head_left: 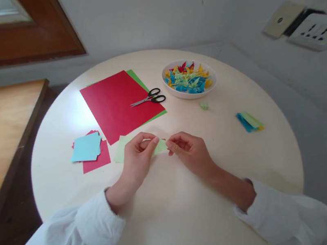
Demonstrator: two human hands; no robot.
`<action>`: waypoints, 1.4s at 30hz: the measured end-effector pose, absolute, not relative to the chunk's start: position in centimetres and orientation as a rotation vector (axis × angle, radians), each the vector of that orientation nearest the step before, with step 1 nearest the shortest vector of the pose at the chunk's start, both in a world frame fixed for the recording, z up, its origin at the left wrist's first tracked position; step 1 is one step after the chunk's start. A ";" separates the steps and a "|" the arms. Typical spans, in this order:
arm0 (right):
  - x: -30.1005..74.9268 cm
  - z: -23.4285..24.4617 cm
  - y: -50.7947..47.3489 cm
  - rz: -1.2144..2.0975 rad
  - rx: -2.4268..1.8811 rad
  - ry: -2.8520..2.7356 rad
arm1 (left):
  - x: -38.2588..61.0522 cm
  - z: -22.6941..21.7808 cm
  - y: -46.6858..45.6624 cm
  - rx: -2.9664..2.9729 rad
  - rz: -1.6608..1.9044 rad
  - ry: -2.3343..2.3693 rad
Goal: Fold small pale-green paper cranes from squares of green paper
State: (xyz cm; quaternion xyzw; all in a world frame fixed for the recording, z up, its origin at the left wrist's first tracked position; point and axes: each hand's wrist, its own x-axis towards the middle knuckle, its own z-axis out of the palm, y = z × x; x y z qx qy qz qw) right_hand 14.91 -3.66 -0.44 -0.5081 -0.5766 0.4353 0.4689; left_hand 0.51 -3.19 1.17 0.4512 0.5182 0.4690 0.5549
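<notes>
Between my two hands is a piece of light green paper point(159, 147), folded to a point at its right end. My left hand point(139, 153) pinches it on the left with thumb and fingers. At the right tip, my right hand point(189, 151) is closed on the same paper. Fingers cover part of it, so its full fold cannot be seen. Flat light green paper point(120, 149) lies on the table just left of my left hand. Farther left, light blue squares point(85, 148) rest on red squares point(104, 154).
Scissors point(147, 98) lie on a large red sheet point(117, 105) over a green one. A white bowl point(184, 95) holds many folded paper pieces, with a small green one point(204, 105) outside it. Folded strips point(249, 121) lie at the right of the round table point(179, 219).
</notes>
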 end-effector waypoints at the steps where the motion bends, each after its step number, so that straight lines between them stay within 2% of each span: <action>1: 14.9 -0.5 -3.7 1.078 -1.244 -1.413 | 0.5 1.2 -3.2 1.068 1.107 1.219; 20: 15.0 -0.5 -3.4 1.150 -1.195 -1.283 | 0.5 1.1 -3.3 0.963 1.021 1.106; 27: 15.1 -0.8 -3.4 1.183 -1.156 -1.352 | 0.4 1.3 -3.2 1.081 1.002 1.124; 34: 15.0 -0.7 -3.3 0.964 -1.122 -1.483 | 0.6 1.6 -3.7 1.296 0.910 1.202; 42: 15.2 -0.3 -3.4 1.035 -1.039 -1.457 | 0.5 1.3 -3.7 1.505 0.842 1.207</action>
